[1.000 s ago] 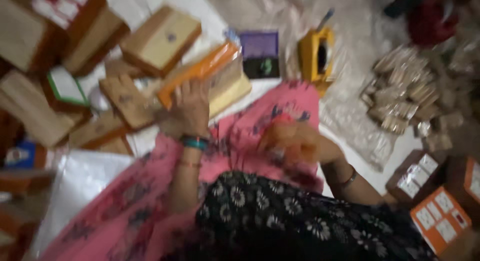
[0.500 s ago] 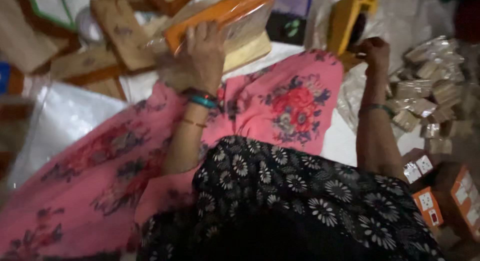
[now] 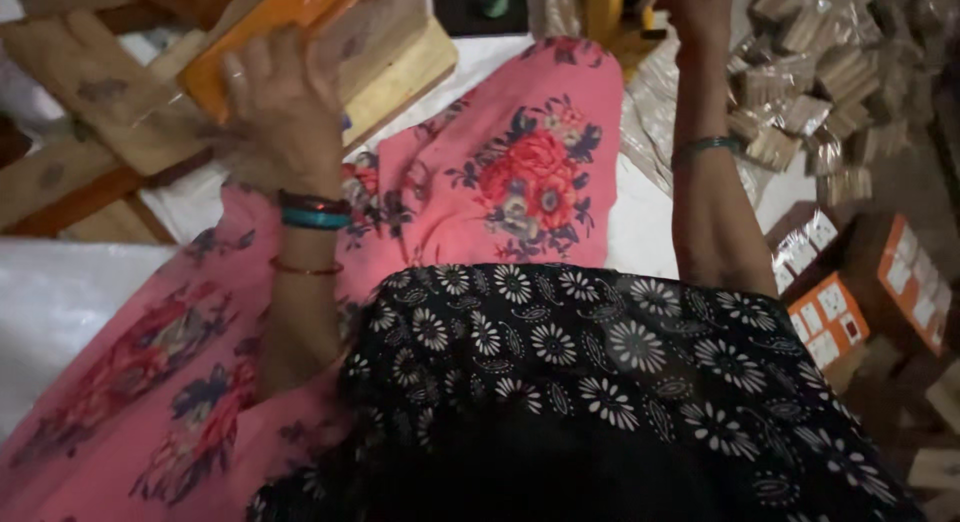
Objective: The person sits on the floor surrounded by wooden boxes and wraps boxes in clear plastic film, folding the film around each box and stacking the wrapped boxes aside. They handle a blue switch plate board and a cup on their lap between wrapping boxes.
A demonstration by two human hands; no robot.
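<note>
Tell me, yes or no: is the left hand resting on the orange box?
Yes, the left hand lies flat on the orange box, fingers spread over its near edge.

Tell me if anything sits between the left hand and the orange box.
Nothing visible does. The left hand already rests on the orange box, fingers spread over its near end.
</note>
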